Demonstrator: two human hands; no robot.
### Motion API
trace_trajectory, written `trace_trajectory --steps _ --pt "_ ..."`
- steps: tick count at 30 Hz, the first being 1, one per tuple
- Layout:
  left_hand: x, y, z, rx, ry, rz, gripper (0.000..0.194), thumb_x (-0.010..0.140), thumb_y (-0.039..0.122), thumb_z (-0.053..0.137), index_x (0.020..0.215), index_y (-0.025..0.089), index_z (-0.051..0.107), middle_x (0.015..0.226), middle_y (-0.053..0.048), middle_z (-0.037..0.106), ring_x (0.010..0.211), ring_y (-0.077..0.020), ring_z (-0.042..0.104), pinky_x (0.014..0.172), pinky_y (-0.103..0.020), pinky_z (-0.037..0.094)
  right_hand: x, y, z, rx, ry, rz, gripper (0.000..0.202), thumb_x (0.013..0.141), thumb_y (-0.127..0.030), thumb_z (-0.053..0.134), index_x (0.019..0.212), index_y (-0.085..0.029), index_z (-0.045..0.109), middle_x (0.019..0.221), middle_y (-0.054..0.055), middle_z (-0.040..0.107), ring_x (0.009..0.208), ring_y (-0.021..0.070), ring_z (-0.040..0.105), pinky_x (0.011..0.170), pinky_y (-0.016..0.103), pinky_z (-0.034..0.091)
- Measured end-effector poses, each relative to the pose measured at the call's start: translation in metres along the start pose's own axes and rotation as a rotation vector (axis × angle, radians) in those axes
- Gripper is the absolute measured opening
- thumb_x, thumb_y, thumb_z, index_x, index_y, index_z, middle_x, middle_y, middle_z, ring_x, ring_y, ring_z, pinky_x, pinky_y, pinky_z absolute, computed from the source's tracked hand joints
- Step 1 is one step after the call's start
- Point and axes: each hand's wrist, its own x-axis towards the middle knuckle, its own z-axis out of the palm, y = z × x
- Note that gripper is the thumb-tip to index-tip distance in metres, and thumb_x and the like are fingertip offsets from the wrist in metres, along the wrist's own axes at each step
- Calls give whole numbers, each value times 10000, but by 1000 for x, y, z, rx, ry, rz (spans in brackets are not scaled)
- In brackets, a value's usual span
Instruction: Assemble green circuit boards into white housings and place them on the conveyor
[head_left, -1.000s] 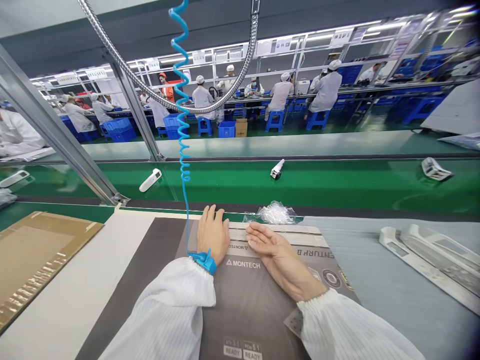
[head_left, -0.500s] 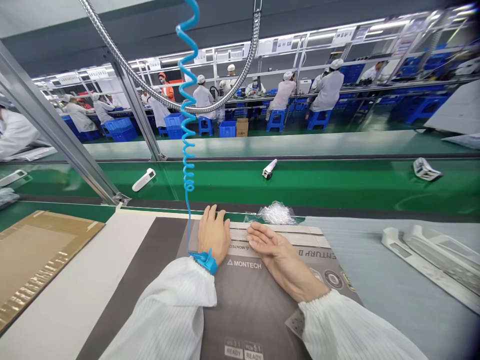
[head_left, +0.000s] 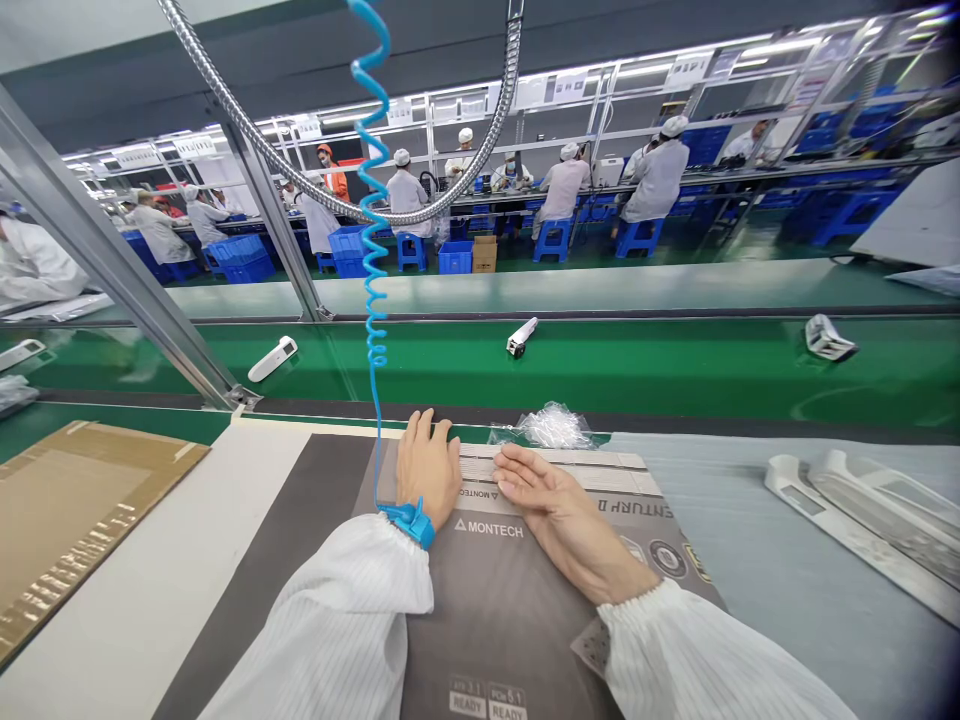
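Note:
My left hand lies palm down with its fingers a little apart on the upper edge of a grey printed cardboard sheet. A blue wrist strap with a coiled cord is round my left wrist. My right hand rests on its side on the same cardboard, fingers curved and close together, palm turned to the left; nothing shows in it. Just beyond the cardboard's far edge sits a crumpled clear plastic bag.
White handheld devices lie on the green belt, one at the left, one mid-belt, one at the right. White casings lie right; brown cardboard lies left. A metal post slants at left. People sit beyond.
The white devices on the green belt have shifted to the left. The blue coiled cord has swayed slightly. Both my hands are where they were.

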Motion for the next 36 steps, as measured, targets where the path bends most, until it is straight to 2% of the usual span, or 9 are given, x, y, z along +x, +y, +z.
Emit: trace_trajectory --steps 4,9,17,21,25,28,30,33,36 --pt "0 0 -1 -6 -7 -7 378 946 247 437 1231 88 628 1435 -188 503 1399 -350 370 1120 -507 366 -1 -1 1 -9 15 -5 486 608 -56 833 1043 -213 684 1039 17 697 935 110 668 918 198 532" --pt "0 0 0 -7 -9 -12 375 945 250 442 1234 97 623 1439 -185 498 1404 -349 361 1116 -512 368 -2 -3 3 26 89 2 757 603 -33 827 1268 -249 536 1076 32 705 916 125 688 899 234 551" --pt "10 -13 -1 -9 106 -11 345 921 262 505 1214 111 608 1329 -159 567 1249 -303 500 1061 -460 415 0 -1 2 32 45 6 528 588 -47 823 1064 -204 657 1028 15 697 884 111 673 890 219 526" --pt "51 -27 -18 100 120 -78 328 954 313 475 1175 119 620 1228 -138 587 1192 -316 504 1020 -466 418 1 2 2 72 5 -9 513 580 -36 802 1047 -183 650 995 21 697 879 114 666 903 236 498" --pt "120 -29 -21 108 -1 -65 281 947 323 543 1133 130 625 1221 -100 602 1196 -277 532 1021 -497 429 3 3 2 119 -21 -16 492 577 -40 784 1025 -184 642 964 23 698 844 125 662 882 268 492" --pt "170 -13 -4 82 -123 -97 311 920 369 600 1116 130 630 1161 -83 636 1072 -235 611 943 -462 497 4 3 3 146 -19 -5 496 568 -42 780 1023 -187 646 946 20 696 830 129 659 863 277 489" --pt "194 4 15 52 -172 -119 332 918 380 602 1139 134 622 1165 -92 641 1057 -226 621 936 -450 500 4 2 3 166 -23 4 496 562 -40 777 1019 -185 652 942 17 694 831 127 655 864 276 485" --pt "207 33 42 -9 -191 -119 391 887 373 635 1209 155 592 1251 -126 618 1148 -242 591 988 -411 451 3 0 3 180 -33 19 491 561 -30 773 1012 -180 652 938 14 695 835 122 650 856 265 477" --pt "201 53 54 -56 -194 -144 336 814 276 697 1119 153 628 1298 -175 582 1235 -304 533 1015 -398 403 1 -1 3 166 -50 19 490 557 -32 791 1003 -176 647 932 15 697 837 124 649 839 259 473"
